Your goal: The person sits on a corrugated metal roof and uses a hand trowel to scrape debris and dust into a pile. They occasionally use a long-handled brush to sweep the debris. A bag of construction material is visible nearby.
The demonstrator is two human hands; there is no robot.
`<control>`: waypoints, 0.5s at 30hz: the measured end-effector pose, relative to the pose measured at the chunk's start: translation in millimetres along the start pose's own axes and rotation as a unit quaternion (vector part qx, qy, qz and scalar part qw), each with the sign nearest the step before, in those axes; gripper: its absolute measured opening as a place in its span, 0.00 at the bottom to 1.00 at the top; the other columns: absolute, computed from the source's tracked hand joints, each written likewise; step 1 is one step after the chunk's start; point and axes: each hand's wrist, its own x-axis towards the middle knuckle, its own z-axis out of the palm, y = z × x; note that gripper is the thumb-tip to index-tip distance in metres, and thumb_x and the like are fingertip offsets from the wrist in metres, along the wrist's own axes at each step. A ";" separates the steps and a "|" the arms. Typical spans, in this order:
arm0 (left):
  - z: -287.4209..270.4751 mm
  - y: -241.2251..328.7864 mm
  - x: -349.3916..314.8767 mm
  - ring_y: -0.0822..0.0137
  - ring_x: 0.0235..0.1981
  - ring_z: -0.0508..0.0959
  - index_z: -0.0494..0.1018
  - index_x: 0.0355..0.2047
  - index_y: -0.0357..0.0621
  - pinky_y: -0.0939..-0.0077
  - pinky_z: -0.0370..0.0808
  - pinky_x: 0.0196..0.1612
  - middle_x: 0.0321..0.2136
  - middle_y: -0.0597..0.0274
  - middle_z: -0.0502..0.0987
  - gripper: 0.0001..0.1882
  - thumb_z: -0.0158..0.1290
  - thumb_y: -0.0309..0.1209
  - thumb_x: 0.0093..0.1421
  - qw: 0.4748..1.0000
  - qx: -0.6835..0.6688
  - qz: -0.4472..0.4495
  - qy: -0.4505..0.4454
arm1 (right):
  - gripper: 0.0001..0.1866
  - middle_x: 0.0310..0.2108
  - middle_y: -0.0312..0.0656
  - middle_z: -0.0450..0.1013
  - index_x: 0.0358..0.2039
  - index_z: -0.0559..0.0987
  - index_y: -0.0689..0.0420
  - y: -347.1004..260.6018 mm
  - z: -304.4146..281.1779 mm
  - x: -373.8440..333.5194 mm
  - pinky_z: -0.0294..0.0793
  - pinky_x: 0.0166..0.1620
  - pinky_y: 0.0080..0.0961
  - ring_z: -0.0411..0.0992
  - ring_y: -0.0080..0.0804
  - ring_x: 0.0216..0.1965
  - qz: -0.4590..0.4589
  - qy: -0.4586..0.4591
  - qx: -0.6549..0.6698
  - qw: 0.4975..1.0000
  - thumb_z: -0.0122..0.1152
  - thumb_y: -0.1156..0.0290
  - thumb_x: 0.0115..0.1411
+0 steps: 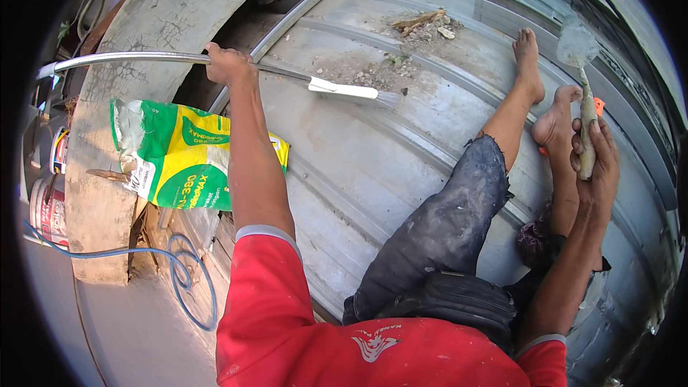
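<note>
My left hand (231, 66) is closed around the long metal pole of a broom (143, 56). The pole runs left from my fist, and on the other side its narrow white head (344, 89) ends in pale bristles just over the sheet-metal roof. On the right, my right hand (596, 154) is wrapped round the caked, beige handle of a trowel-like tool (587, 115). That tool points upward; its rounded, grey, crusted end looks blurred, so its exact kind is hard to make out.
Ribbed sheet metal (344, 201) lies under my bare feet and outstretched legs. Grit (373, 75) and a debris pile (430, 27) lie on it. Beyond my left arm are a green-and-yellow sack (190, 150), a concrete edge (100, 222), paint buckets (49, 209) and a coiled blue hose (188, 276).
</note>
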 end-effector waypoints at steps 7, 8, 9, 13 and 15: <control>18.7 32.1 -16.0 0.67 0.11 0.59 0.59 0.23 0.48 0.65 0.57 0.16 0.13 0.65 0.59 0.24 0.53 0.43 0.73 0.998 -0.045 0.023 -0.047 | 0.22 0.47 0.47 0.78 0.64 0.70 0.67 -5.3 -4.6 4.9 0.74 0.23 0.15 0.74 0.20 0.33 0.004 -0.005 -0.002 1.000 0.57 0.66 0.78; 19.2 37.3 -15.0 0.68 0.11 0.59 0.59 0.23 0.48 0.65 0.57 0.16 0.13 0.66 0.59 0.24 0.53 0.43 0.73 0.998 -0.033 0.029 -0.050 | 0.22 0.47 0.47 0.78 0.64 0.70 0.67 -5.5 -5.0 5.4 0.74 0.23 0.15 0.74 0.20 0.33 0.002 -0.010 0.000 1.000 0.57 0.66 0.78; 18.1 42.8 -13.1 0.68 0.11 0.58 0.60 0.23 0.48 0.66 0.57 0.15 0.13 0.66 0.59 0.24 0.54 0.43 0.73 0.998 -0.022 0.034 -0.056 | 0.22 0.47 0.47 0.78 0.65 0.70 0.68 -5.6 -5.4 5.4 0.74 0.23 0.15 0.74 0.20 0.33 -0.009 -0.003 -0.014 1.000 0.57 0.66 0.78; 6.0 32.4 -17.9 0.71 0.10 0.59 0.61 0.23 0.49 0.69 0.57 0.15 0.13 0.68 0.60 0.24 0.55 0.43 0.74 0.992 0.023 0.051 -0.115 | 0.23 0.47 0.47 0.78 0.65 0.69 0.68 -5.6 -5.4 4.6 0.73 0.24 0.15 0.74 0.20 0.33 -0.001 -0.016 -0.008 1.000 0.57 0.66 0.78; -3.5 12.6 -27.7 0.72 0.10 0.59 0.62 0.23 0.50 0.70 0.57 0.14 0.13 0.69 0.60 0.24 0.56 0.43 0.74 0.988 0.051 0.073 -0.123 | 0.23 0.47 0.47 0.78 0.65 0.69 0.68 -6.2 -4.6 3.7 0.74 0.24 0.14 0.73 0.20 0.33 -0.003 -0.011 -0.030 0.999 0.57 0.66 0.78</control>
